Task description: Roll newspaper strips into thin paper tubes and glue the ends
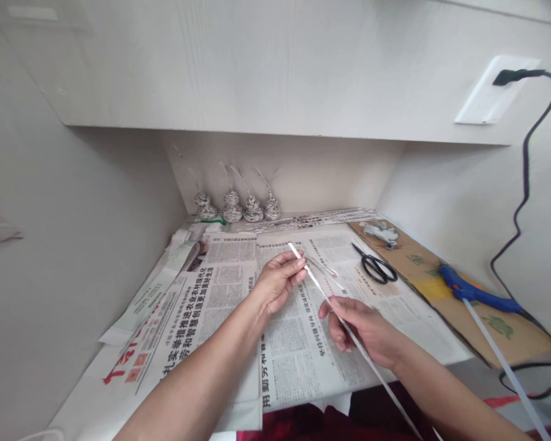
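Observation:
A long, thin rolled-paper stick (pixel 319 285) slants across the middle of the head view, from above the newspaper down past the table's front edge. My left hand (pixel 282 278) pinches it close to its upper end, thumb against fingers. Lower down, my right hand (pixel 360 327) has its thumb and fingers closed around the same stick. A few short paper strips (pixel 324 269) lie on the newspaper (pixel 229 294) just behind my hands. To the right of them rest black-handled scissors (pixel 379 267).
Several woven paper gourd shapes (pixel 232 207) stand at the back left, beside a bundle of rolled-paper sticks (pixel 312 219). On cardboard (pixel 427 257) at the right lie a crumpled grey piece (pixel 381 233) and a blue glue gun (pixel 475 294); its black cord (pixel 526 165) runs to a wall socket (pixel 496 92).

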`<state>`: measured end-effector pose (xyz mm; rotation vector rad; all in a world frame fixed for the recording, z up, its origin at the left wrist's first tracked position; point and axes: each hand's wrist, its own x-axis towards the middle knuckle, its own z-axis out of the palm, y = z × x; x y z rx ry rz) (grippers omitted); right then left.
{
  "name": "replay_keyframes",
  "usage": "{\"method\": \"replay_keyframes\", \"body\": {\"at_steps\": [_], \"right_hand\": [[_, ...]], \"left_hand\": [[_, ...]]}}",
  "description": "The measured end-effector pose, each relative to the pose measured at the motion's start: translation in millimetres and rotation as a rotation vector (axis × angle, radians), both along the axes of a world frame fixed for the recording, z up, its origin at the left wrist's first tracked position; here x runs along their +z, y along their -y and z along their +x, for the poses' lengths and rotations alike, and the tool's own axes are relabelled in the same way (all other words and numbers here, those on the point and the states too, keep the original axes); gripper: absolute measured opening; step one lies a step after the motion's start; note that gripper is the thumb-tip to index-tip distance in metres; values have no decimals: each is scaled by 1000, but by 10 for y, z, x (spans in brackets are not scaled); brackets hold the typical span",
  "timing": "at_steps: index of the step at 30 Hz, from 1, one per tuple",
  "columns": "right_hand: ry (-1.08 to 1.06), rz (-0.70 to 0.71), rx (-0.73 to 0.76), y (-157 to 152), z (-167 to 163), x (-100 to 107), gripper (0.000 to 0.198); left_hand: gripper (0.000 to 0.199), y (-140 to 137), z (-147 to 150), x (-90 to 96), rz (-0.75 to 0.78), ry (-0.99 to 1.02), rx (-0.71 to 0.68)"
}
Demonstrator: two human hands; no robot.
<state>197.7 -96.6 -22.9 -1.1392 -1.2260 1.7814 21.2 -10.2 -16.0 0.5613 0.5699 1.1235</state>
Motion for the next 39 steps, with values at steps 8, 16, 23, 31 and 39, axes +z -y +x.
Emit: {"method": "replay_keyframes", "body": {"at_steps": [8, 16, 23, 31, 39], "right_hand": [[271, 126, -94, 123, 69, -36, 38], [241, 49, -12, 140, 131, -2, 41], [597, 161, 70, 379, 604, 68, 34], [729, 106, 287, 582, 841, 321, 29], [264, -6, -289, -340, 1237, 342, 29]], "left_hand": [[17, -37, -20, -6, -15, 2, 25], [14, -46, -40, -34, 10, -51, 1], [9, -195, -184, 25, -25, -1, 272], [6, -276, -219, -27, -15, -1, 379], [29, -202, -153, -139, 38, -329, 250]]}}
